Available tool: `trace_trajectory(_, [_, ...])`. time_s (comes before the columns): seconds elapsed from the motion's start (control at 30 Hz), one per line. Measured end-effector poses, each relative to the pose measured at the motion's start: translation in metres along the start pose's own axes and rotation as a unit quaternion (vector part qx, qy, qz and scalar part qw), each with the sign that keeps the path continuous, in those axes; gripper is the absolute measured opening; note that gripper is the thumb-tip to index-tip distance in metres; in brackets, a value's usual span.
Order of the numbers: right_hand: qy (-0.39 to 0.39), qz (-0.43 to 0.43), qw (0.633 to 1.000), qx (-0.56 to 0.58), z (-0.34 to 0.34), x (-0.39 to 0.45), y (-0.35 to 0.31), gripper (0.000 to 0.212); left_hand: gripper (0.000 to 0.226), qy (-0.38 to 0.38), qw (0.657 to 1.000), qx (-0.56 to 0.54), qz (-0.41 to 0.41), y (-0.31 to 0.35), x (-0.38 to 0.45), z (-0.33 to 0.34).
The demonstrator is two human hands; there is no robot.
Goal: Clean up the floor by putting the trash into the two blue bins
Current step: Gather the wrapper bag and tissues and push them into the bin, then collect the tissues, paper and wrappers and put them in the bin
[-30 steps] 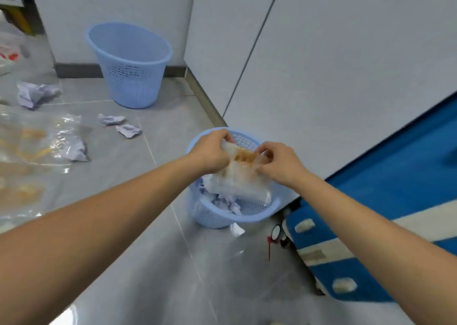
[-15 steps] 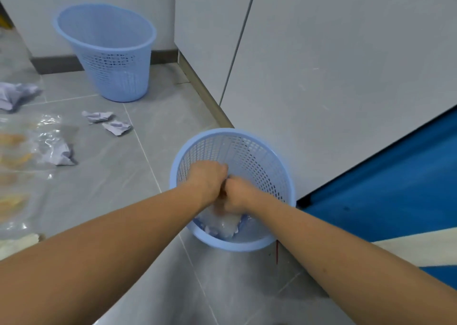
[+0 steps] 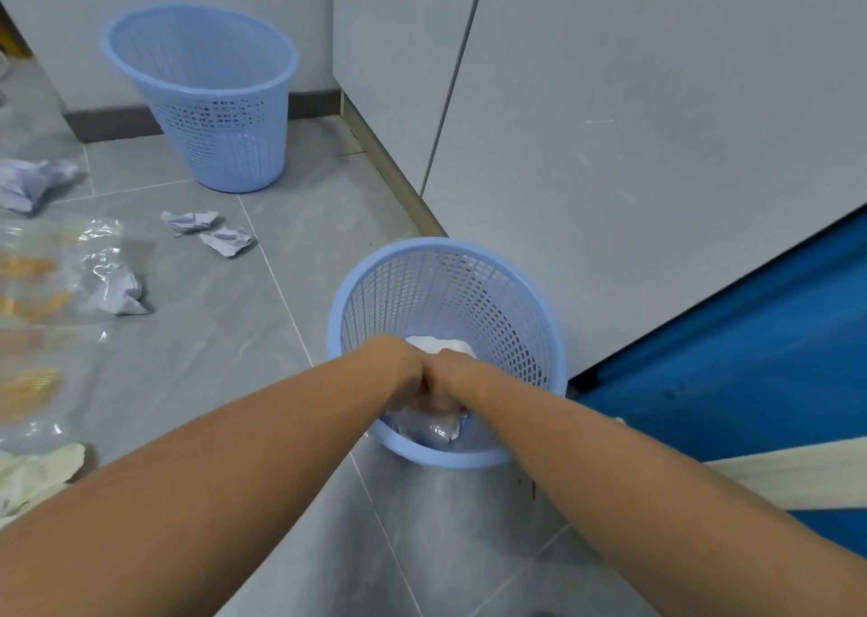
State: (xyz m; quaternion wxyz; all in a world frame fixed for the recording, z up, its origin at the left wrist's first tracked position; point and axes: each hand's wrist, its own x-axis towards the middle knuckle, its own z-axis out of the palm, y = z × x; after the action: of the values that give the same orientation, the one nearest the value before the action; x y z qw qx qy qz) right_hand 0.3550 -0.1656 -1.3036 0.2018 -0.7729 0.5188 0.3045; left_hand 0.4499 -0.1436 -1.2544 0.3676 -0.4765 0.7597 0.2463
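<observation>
Both my hands are deep inside the near blue bin (image 3: pixel 539 316), pressed side by side. My left hand (image 3: pixel 399 372) and my right hand (image 3: pixel 452 382) are closed on a clear plastic bag (image 3: pixel 431 426) and push it down onto crumpled white paper (image 3: pixel 441 345) in the bin. My fingers are hidden behind the wrists. A second blue bin (image 3: pixel 211 100) stands empty-looking by the far wall. On the floor at the left lie crumpled paper balls (image 3: pixel 225 241), (image 3: pixel 119 295), (image 3: pixel 30 184) and clear plastic bags (image 3: pixel 42 283).
White cabinet doors (image 3: pixel 610 123) rise right behind the near bin. A blue mat with a cream stripe (image 3: pixel 750 358) lies at the right. A cream wrapper (image 3: pixel 33 475) lies at the left edge. Grey tile floor (image 3: pixel 225 372) stretches between the bins.
A second ago both hands held the plastic bag above the bin's rim. They have since pushed it down inside, and now they sit lower in the bin.
</observation>
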Motion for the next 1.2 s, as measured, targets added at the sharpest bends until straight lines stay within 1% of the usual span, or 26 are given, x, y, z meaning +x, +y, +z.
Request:
trace_trajectory(0.03, [-0.006, -0.007, 1.000, 0.001, -0.002, -0.003, 0.002, 0.066, 0.040, 0.003, 1.000, 0.003, 0.004, 0.000, -0.003, 0.000])
trace_trajectory(0.07, [-0.014, -0.011, 1.000, 0.009, -0.006, -0.007, 0.006, 0.062, 0.040, 0.018, 1.000, -0.006, 0.003, -0.001, -0.006, 0.000])
trace_trajectory(0.17, [-0.006, -0.013, 0.999, 0.044, -0.024, -0.028, 0.018, 0.027, 0.035, 0.108, 0.993, -0.039, -0.004, -0.005, -0.017, -0.004])
trace_trajectory(0.2, [0.009, -0.012, 0.998, 0.054, -0.031, -0.037, 0.022, 0.023, 0.032, 0.138, 0.990, -0.040, 0.001, -0.005, -0.022, -0.007])
trace_trajectory(0.3, [0.046, -0.002, 0.997, 0.057, -0.044, -0.067, 0.025, 0.022, 0.028, 0.222, 0.973, -0.053, 0.022, -0.005, -0.041, -0.014])
trace_trajectory(0.4, [0.085, 0.010, 0.994, 0.075, -0.050, -0.093, 0.027, 0.013, 0.032, 0.309, 0.947, -0.073, 0.044, -0.008, -0.070, -0.014])
trace_trajectory(0.53, [0.150, 0.028, 0.985, 0.075, -0.065, -0.123, 0.017, 0.009, 0.036, 0.389, 0.912, -0.111, 0.068, -0.022, -0.115, -0.001])
trace_trajectory(0.6, [0.193, 0.019, 0.979, 0.058, -0.078, -0.135, -0.001, 0.008, 0.039, 0.426, 0.892, -0.133, 0.076, -0.037, -0.139, 0.012])
trace_trajectory(0.67, [0.256, -0.004, 0.965, 0.052, -0.095, -0.146, -0.031, 0.009, 0.041, 0.459, 0.872, -0.156, 0.074, -0.062, -0.167, 0.028])
trace_trajectory(0.73, [0.329, -0.042, 0.941, 0.060, -0.111, -0.151, -0.073, 0.010, 0.041, 0.494, 0.847, -0.189, 0.055, -0.097, -0.193, 0.055])
trace_trajectory(0.8, [0.366, -0.089, 0.922, 0.084, -0.118, -0.150, -0.123, 0.008, 0.042, 0.515, 0.828, -0.224, 0.016, -0.137, -0.218, 0.095])
trace_trajectory(0.9, [0.343, -0.158, 0.920, 0.110, -0.101, -0.137, -0.203, 0.007, 0.042, 0.490, 0.826, -0.268, -0.067, -0.193, -0.246, 0.173])
trace_trajectory(1.0, [0.272, -0.213, 0.930, 0.123, -0.060, -0.117, -0.269, 0.006, 0.042, 0.455, 0.819, -0.322, -0.134, -0.226, -0.264, 0.263])
trace_trajectory(1.07, [0.210, -0.224, 0.943, 0.128, -0.029, -0.102, -0.298, 0.008, 0.039, 0.438, 0.809, -0.349, -0.176, -0.231, -0.269, 0.321])
trace_trajectory(1.13, [0.149, -0.221, 0.955, 0.127, 0.003, -0.087, -0.316, 0.016, 0.036, 0.424, 0.796, -0.376, -0.213, -0.226, -0.271, 0.369])
trace_trajectory(1.2, [0.119, -0.217, 0.962, 0.113, 0.033, -0.072, -0.324, 0.025, 0.036, 0.415, 0.776, -0.407, -0.245, -0.214, -0.271, 0.407])
